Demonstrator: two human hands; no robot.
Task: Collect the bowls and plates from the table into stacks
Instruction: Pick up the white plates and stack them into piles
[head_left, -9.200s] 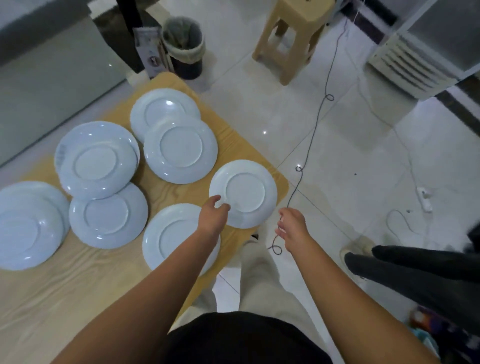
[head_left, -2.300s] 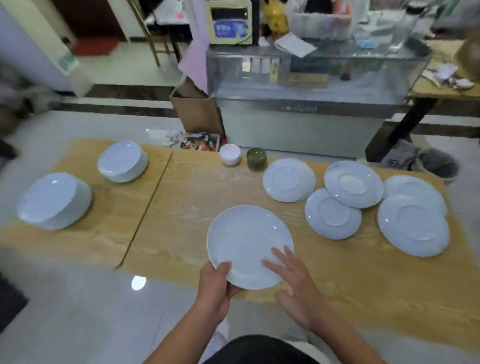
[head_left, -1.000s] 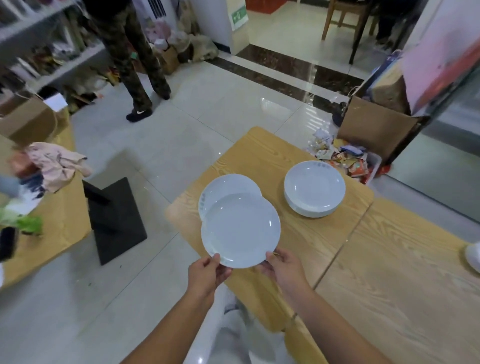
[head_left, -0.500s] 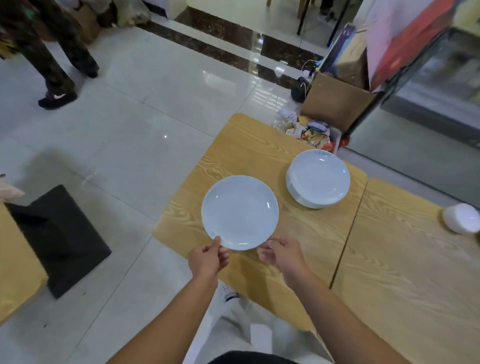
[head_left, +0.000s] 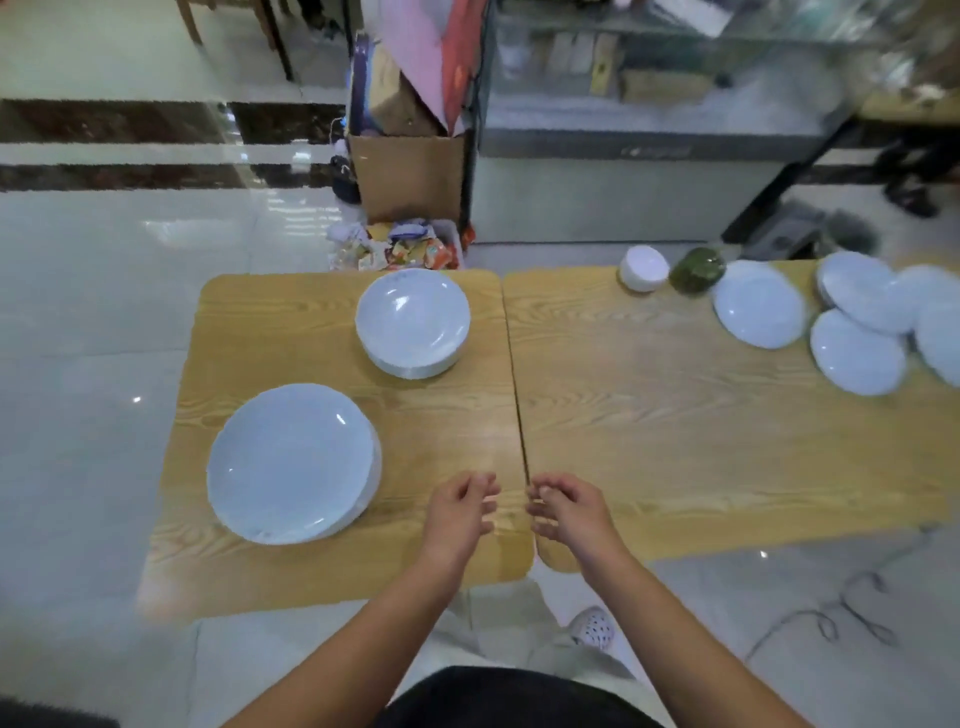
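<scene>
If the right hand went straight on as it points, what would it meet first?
The right hand points forward-left over bare table; likely the far bowl stack first, passing close by the left hand.

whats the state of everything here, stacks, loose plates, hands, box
near stack, plates piled face up, no hand on it
far stack, piled face up, standing alone
loose plates, spread at the far right, some overlapping, not yet stacked
left hand, empty, loosely curled
right hand, empty, loosely curled
box, open on top, stuffed full
</scene>
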